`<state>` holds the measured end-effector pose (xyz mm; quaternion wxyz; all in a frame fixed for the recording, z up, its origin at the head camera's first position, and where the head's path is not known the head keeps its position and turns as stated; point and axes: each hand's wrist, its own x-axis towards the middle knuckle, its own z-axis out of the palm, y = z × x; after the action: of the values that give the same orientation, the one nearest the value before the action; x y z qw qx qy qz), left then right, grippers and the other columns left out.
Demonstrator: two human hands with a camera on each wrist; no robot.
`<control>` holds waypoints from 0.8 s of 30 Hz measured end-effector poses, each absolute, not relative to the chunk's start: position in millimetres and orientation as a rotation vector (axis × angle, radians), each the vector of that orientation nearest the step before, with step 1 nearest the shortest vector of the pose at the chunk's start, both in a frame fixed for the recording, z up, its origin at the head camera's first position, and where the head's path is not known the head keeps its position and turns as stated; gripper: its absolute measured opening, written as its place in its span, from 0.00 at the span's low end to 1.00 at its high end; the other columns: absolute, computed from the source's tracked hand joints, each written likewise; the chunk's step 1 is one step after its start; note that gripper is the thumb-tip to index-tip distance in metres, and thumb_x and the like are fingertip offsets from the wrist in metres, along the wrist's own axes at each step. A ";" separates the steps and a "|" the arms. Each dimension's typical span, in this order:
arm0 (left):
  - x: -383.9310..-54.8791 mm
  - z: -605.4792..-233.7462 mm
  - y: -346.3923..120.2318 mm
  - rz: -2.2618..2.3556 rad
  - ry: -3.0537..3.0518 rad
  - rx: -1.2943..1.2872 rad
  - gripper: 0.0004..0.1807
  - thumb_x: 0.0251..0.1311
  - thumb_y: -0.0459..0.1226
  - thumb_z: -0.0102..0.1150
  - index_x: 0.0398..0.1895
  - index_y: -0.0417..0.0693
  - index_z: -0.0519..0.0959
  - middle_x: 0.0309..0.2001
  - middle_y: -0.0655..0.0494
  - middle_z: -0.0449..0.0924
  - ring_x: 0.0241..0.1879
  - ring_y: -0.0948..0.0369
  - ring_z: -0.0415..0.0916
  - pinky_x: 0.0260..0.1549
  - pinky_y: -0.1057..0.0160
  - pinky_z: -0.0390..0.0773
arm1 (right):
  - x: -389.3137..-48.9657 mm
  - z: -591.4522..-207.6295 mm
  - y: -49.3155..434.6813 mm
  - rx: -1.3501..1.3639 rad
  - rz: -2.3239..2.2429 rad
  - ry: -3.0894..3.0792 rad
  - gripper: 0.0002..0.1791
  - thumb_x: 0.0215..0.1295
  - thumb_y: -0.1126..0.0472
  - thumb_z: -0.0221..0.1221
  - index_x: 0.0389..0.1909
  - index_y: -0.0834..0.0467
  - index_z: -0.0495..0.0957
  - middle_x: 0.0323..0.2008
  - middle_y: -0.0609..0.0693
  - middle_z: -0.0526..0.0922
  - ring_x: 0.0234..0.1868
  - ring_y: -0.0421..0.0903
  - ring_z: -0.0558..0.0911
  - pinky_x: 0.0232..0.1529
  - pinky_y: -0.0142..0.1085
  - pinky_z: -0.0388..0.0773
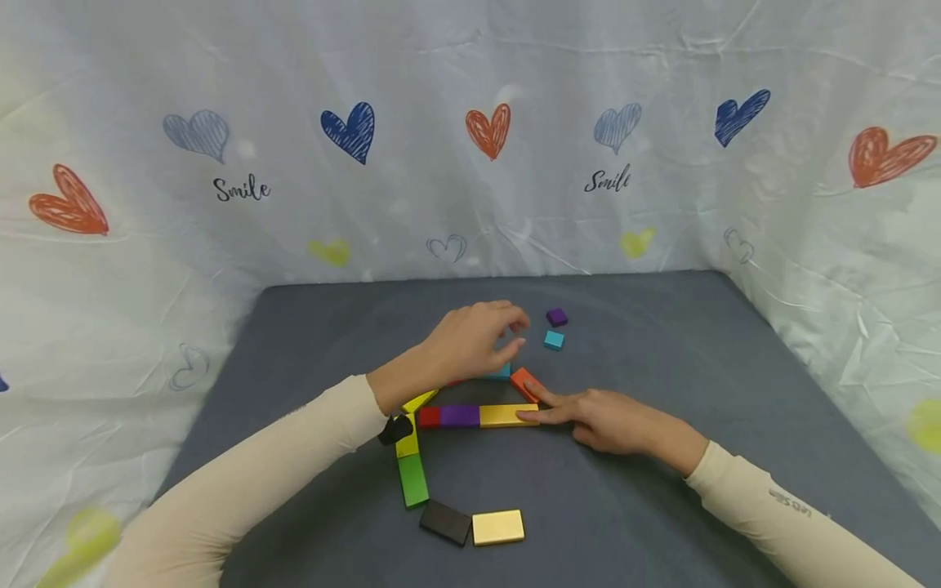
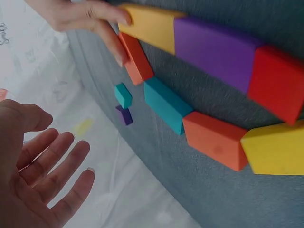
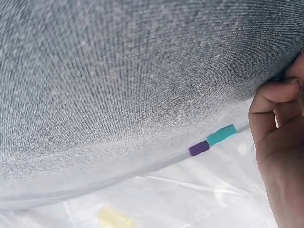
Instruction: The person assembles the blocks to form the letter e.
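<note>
My left hand hovers over the far side of the block outline, its fingers loosely bent and holding nothing. In the left wrist view the left hand is apart from every block. My right hand touches two blocks with its extended fingers: one fingertip on the end of a yellow-orange block, another on an orange-red block. A purple block and a red block continue the straight row. A teal block, an orange block and a yellow block form the curve behind it.
A green block, a black block and a pale yellow block run toward the near side of the grey table. Small teal and purple blocks lie farther back. A white printed curtain hangs behind.
</note>
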<state>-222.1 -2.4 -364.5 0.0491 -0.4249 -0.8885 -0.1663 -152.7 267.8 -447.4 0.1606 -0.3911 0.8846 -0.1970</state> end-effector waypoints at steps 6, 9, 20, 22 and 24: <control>-246.2 -370.5 23.4 -0.458 -2.740 -1.313 0.15 0.76 0.47 0.60 0.61 0.56 0.82 0.59 0.61 0.84 0.50 0.63 0.84 0.38 0.63 0.84 | -151.4 -445.1 270.6 -1.087 -0.568 2.527 0.49 0.65 0.79 0.55 0.79 0.32 0.66 0.82 0.46 0.60 0.14 0.34 0.54 0.20 0.28 0.58; -255.6 -375.9 37.4 -0.435 -2.777 -1.323 0.17 0.76 0.48 0.61 0.63 0.58 0.81 0.61 0.63 0.82 0.51 0.63 0.83 0.41 0.62 0.84 | -150.7 -446.3 272.3 -1.099 -0.551 2.545 0.49 0.64 0.79 0.55 0.79 0.32 0.66 0.81 0.45 0.60 0.15 0.34 0.55 0.20 0.28 0.58; -276.4 -403.9 74.0 -0.350 -2.916 -1.383 0.24 0.75 0.45 0.64 0.71 0.53 0.78 0.66 0.57 0.79 0.57 0.58 0.81 0.48 0.57 0.84 | -151.1 -450.7 271.4 -1.131 -0.534 2.565 0.49 0.65 0.78 0.55 0.79 0.30 0.66 0.81 0.42 0.60 0.16 0.35 0.56 0.20 0.28 0.59; -277.8 -408.0 77.6 -0.324 -2.932 -1.411 0.26 0.75 0.45 0.63 0.73 0.53 0.76 0.68 0.55 0.78 0.60 0.56 0.81 0.53 0.55 0.83 | -151.4 -449.8 270.4 -1.128 -0.540 2.553 0.49 0.66 0.78 0.55 0.79 0.31 0.65 0.82 0.43 0.60 0.14 0.34 0.54 0.19 0.28 0.58; -278.8 -411.1 81.6 -0.293 -2.946 -1.433 0.27 0.76 0.44 0.63 0.75 0.55 0.75 0.70 0.54 0.77 0.62 0.54 0.80 0.56 0.53 0.82 | -151.5 -449.3 270.2 -1.125 -0.543 2.545 0.48 0.66 0.78 0.55 0.80 0.32 0.65 0.82 0.43 0.59 0.13 0.34 0.54 0.19 0.28 0.57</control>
<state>-278.8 81.6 -411.1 -0.0739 -0.4345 -0.8932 -0.0887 -151.5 270.2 -449.3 0.1528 -0.3921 0.8872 -0.1894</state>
